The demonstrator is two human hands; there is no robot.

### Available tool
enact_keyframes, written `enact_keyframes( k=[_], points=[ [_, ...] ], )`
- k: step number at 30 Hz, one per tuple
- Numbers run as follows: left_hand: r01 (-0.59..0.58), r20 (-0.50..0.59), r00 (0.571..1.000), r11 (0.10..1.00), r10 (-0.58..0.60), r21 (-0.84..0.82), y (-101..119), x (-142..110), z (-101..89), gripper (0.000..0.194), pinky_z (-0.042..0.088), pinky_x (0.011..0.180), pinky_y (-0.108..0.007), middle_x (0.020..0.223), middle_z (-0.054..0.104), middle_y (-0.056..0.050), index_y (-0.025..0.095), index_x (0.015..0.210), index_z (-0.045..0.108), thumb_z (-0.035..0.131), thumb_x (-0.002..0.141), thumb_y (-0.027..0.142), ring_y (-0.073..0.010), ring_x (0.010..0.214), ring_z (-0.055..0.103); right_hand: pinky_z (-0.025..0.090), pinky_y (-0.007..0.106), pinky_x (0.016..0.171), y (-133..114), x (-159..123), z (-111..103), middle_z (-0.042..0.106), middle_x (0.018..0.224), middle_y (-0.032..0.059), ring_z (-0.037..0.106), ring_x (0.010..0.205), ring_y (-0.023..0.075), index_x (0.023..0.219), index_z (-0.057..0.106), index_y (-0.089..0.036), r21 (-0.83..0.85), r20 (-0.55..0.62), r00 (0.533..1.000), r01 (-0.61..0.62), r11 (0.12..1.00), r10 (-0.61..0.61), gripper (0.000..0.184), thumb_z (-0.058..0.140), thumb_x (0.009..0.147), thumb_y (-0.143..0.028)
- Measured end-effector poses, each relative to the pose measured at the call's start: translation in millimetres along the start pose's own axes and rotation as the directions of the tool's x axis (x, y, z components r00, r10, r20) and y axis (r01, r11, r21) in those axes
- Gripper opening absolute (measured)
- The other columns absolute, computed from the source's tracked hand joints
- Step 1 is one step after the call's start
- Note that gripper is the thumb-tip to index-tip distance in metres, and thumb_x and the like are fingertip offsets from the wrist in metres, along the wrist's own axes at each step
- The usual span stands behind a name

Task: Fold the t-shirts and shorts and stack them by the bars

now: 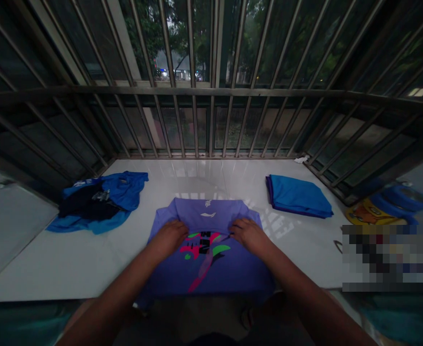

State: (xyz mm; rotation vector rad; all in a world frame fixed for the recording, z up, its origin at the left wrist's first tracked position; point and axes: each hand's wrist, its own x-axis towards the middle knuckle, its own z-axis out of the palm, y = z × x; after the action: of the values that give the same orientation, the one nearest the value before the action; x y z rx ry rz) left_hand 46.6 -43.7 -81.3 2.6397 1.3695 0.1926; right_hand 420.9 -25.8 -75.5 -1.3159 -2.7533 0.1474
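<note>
A purple T-shirt with a pink, green and black print lies on the white sill in front of me, its lower part hanging over the near edge. Its upper part is folded toward me. My left hand and my right hand both rest on that fold's edge, fingers curled over the cloth, one on each side of the print.
A crumpled blue and dark garment lies at the back left. A folded blue garment sits at the back right. Metal window bars close off the far side and both sides. Colourful items lie at the right edge.
</note>
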Motion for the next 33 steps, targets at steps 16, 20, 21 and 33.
enact_keyframes(
  k=[16,20,21,33],
  points=[
    [0.370,0.171,0.916,0.929,-0.364,-0.001,-115,110,-40.6,0.019,0.051,0.078,-0.032,0.093,0.081,-0.008,0.022,0.086,0.082,0.089,0.069,0.026,-0.0271,0.087,0.073,0.061,0.046,0.101,52,103,-28,0.072,0.131,0.0101,0.072,0.114,0.0246,0.128,0.072,-0.018,-0.065,0.166,0.857,-0.485,0.872,0.488,0.031,0.072,0.106,-0.040],
    [0.354,0.141,0.929,0.933,-0.343,-0.065,-122,118,-50.4,0.013,0.047,0.072,-0.029,0.080,0.078,-0.001,0.023,0.074,0.075,0.086,0.067,0.021,-0.0222,0.078,0.070,0.063,0.048,0.100,58,121,-42,0.071,0.134,0.0103,0.072,0.115,0.0253,0.132,0.070,-0.018,-0.053,0.129,0.850,-0.508,0.860,0.511,0.036,0.074,0.105,-0.041],
    [0.353,0.107,0.933,0.933,-0.344,-0.076,-123,122,-55.7,0.011,0.047,0.073,-0.029,0.080,0.077,-0.001,0.023,0.074,0.074,0.084,0.069,0.022,-0.0223,0.079,0.070,0.063,0.048,0.100,59,126,-48,0.071,0.134,0.0099,0.072,0.115,0.0253,0.132,0.070,-0.018,-0.044,0.100,0.850,-0.515,0.856,0.517,0.036,0.073,0.105,-0.042],
    [0.202,-0.341,0.909,0.968,-0.242,-0.148,-88,27,-84.6,0.015,0.055,0.096,-0.039,0.113,0.075,-0.010,0.024,0.106,0.071,0.061,0.096,0.029,-0.0290,0.107,0.071,0.055,0.032,0.101,30,36,-71,0.070,0.130,0.0119,0.069,0.118,0.0238,0.124,0.069,-0.020,0.126,-0.250,0.903,-0.327,0.936,0.349,0.021,0.056,0.108,-0.021]
  ],
)
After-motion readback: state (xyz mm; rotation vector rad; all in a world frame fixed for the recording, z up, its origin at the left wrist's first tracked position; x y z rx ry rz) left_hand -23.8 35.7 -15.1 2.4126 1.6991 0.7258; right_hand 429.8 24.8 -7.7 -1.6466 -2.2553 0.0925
